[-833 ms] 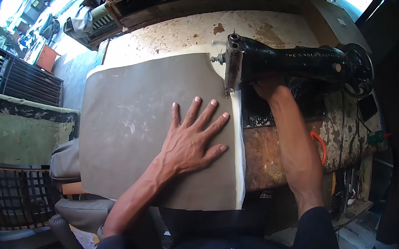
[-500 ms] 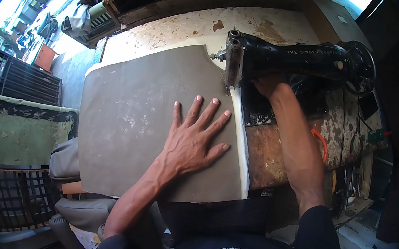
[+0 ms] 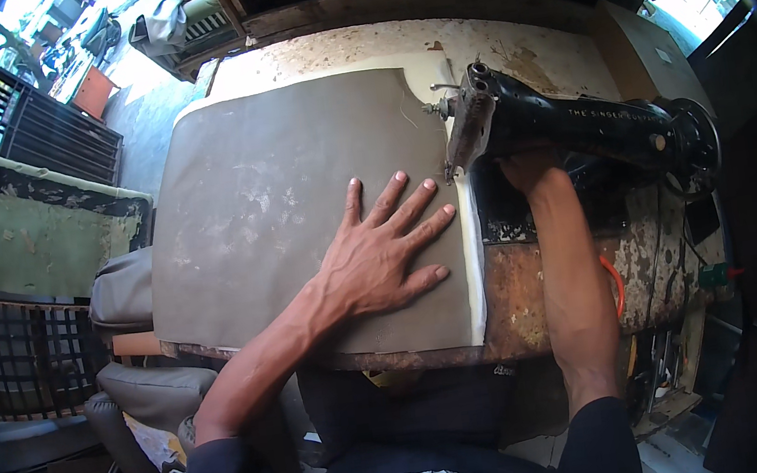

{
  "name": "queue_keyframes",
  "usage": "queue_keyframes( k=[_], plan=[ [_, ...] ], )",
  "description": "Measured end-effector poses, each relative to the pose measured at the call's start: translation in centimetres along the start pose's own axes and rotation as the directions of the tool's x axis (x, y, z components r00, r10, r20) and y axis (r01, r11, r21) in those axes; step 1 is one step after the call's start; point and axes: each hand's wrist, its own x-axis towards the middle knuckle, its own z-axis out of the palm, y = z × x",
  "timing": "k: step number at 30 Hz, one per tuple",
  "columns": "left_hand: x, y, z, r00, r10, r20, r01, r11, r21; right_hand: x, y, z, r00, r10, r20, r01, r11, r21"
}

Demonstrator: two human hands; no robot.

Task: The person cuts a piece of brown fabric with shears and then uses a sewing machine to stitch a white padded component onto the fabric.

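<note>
A large grey-brown sheet, like vinyl or leather (image 3: pixel 240 187), lies flat on the table with a pale layer (image 3: pixel 476 281) showing along its right edge. Palm down on it, fingers spread, rests my left hand (image 3: pixel 376 256). The black sewing machine (image 3: pixel 586 121) stands to the right, its needle and presser foot (image 3: pixel 449 174) at the sheet's right edge. My right hand (image 3: pixel 529 166) reaches under the machine's arm, just right of that edge; its fingers are hidden there. A loose thread (image 3: pixel 409 112) lies on the sheet's far right part.
The worn wooden table (image 3: pixel 513 295) shows at the near right, with an orange curved piece (image 3: pixel 613 285) beside my right forearm. Grey padded pieces (image 3: pixel 157 391) are stacked at the near left. A dark slatted rack (image 3: pixel 44 126) stands further left; a cardboard-like box (image 3: pixel 649 52) is far right.
The sheet has slid away from me past the needle, uncovering the table's near edge. My left hand has gone along with it. The whole view has shifted slightly.
</note>
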Motion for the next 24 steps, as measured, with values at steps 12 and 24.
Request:
queue_keyframes(
  k=[12,24],
  plan=[
    [1.1,-1.3,0.5,0.998,-0.007,-0.067,0.006,1.000,-0.011,1.1,-0.2,-2.0,0.888,0.136,0.440,-0.187,0.979,0.076],
    [1.1,-1.7,0.9,0.995,-0.008,-0.098,0.009,1.000,0.015,2.9,-2.2,-2.2,0.973,0.178,0.147,-0.206,0.377,0.903]
  ],
)
